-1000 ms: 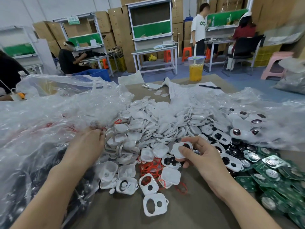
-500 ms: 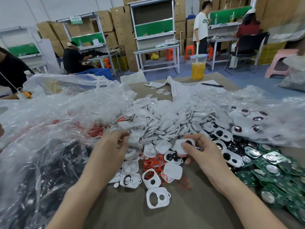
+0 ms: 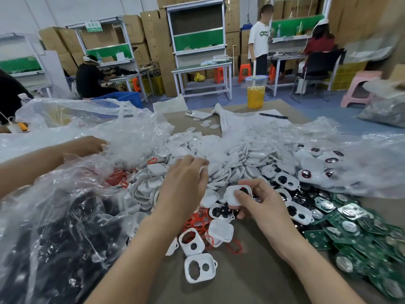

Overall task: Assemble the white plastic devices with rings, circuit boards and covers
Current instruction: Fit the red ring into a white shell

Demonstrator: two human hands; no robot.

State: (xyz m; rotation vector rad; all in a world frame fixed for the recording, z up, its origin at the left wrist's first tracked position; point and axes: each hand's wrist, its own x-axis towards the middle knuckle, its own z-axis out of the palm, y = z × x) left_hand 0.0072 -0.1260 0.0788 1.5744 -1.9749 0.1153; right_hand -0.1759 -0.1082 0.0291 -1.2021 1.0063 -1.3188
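Your left hand was at the edge of the plastic bag a moment ago. Now it has come across to the middle and lies over the heap of white covers, with the fingers reaching forward. Your right hand has almost not moved. It keeps the white shell just above the counter, pinched with the thumb on top and the fingers below, and a black part shows in the shell's opening. I judge from this that you are fetching a cover to close this shell, so this unit is probably near its last step. The red rings lie just in front of the shell, and the green circuit boards are spread at your right side. A second person's forearm has also come in from the left and reaches into the bag. The fingertips of your left hand are blurred, so I cannot tell if they already pinch a cover or only touch the heap. Your right fingers hide the underside of the shell, and I cannot see if a ring or a board sits inside. The dark things in the bag are too dim to name.
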